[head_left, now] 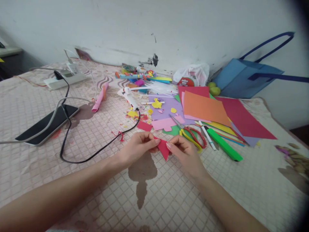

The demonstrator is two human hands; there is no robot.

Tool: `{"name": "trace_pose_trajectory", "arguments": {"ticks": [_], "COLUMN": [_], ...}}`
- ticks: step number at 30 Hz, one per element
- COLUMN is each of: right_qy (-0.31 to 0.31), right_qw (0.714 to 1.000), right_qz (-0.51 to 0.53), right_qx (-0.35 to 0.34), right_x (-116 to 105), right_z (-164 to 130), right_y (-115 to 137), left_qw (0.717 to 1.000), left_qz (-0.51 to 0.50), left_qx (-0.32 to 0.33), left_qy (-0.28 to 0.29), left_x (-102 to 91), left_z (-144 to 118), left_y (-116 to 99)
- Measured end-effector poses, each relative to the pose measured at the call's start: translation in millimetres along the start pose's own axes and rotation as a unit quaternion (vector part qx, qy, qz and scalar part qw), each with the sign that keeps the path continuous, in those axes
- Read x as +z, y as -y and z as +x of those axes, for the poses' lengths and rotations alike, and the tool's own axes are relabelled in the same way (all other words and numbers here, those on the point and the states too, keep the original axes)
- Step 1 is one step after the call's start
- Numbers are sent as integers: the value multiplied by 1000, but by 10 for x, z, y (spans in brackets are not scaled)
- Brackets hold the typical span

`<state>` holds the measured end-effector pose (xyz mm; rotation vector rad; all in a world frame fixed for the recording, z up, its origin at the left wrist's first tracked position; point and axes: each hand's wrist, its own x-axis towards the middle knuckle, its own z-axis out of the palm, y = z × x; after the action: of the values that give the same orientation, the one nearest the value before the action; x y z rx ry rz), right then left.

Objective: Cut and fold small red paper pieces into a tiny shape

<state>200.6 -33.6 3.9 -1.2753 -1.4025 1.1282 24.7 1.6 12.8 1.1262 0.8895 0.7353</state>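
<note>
Between my two hands is a small piece of red paper (164, 150), its pointed end hanging down. My left hand (139, 145) pinches its left upper corner between thumb and fingers. On the other side, my right hand (183, 152) pinches the right edge the same way. Just beyond the right hand lie scissors (196, 138) with red and yellow handles, blades pointing away to the left. A small red paper scrap (144, 125) rests past the left hand.
A white glue gun (129, 99) trails a black cord (96, 155) across the left side. Coloured sheets (205, 108), a green cutter (224, 145) and a blue bag (246, 77) sit to the right. At left are a phone (50, 124) and a power strip (65, 80).
</note>
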Motion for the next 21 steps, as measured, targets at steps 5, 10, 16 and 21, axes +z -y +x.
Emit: {"name": "trace_pose_trajectory", "arguments": {"ticks": [5, 10, 16, 21], "right_qy": [1, -8, -8, -21], "right_qw": [1000, 1000, 999, 998], "right_qz": [16, 20, 40, 67], "right_qx": [1, -8, 5, 7], "right_x": [7, 13, 29, 66], "right_z": [-6, -3, -12, -24], "right_y": [-3, -15, -34, -47], "left_qw": [1000, 996, 993, 991], "left_qz": [8, 42, 81, 84], "left_qx": [-3, -28, -3, -10], "left_qy": [2, 77, 86, 104], "left_x": [-2, -10, -18, -3], "left_z": [-6, -7, 8, -6], "left_y": [-14, 13, 77, 71]}}
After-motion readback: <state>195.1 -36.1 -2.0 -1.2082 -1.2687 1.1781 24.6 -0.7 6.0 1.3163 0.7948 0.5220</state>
